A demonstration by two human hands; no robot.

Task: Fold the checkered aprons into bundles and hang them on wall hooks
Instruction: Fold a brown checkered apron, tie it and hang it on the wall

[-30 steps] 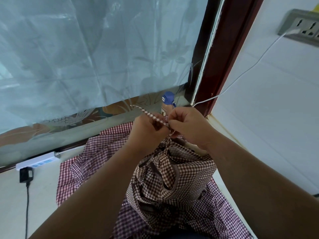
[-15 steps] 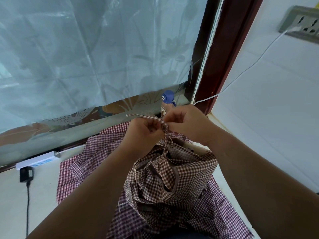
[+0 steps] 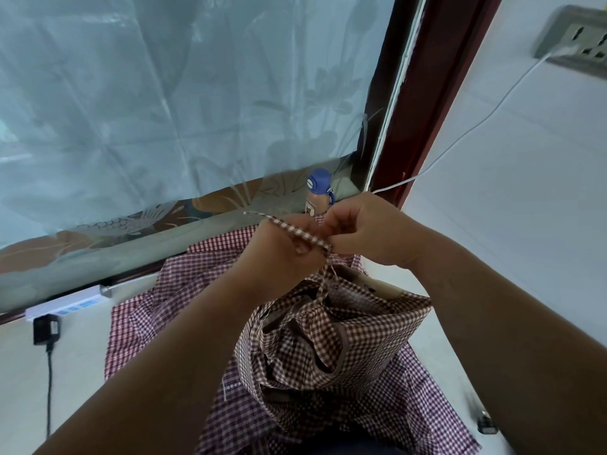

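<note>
Head view looks down on both forearms meeting just above the middle of the frame, where the left hand (image 3: 285,254) and the right hand (image 3: 371,231) are close together on one thin checkered strap (image 3: 295,232). The left fingers are curled round the strap, whose free end sticks out toward the upper left past the knuckles. The right fingers pinch it at its lower right end, just beside the left thumb. From that point more strap drops down to the brown checkered apron (image 3: 331,343), which hangs gathered in a loose bundle under the hands in the lower middle of the frame. Beneath the bundle a red checkered apron (image 3: 147,320) lies spread flat on the white worktop (image 3: 75,372). Behind the hands a bottle (image 3: 318,192) with a blue cap stands upright against the frosted window (image 3: 180,93). At the lower left a white power strip (image 3: 65,303) lies along the window's base, with a black plug (image 3: 46,330) just below it. At the upper right a white cable (image 3: 476,126) runs down from a wall socket (image 3: 574,50), past the dark red window frame (image 3: 427,93).
</note>
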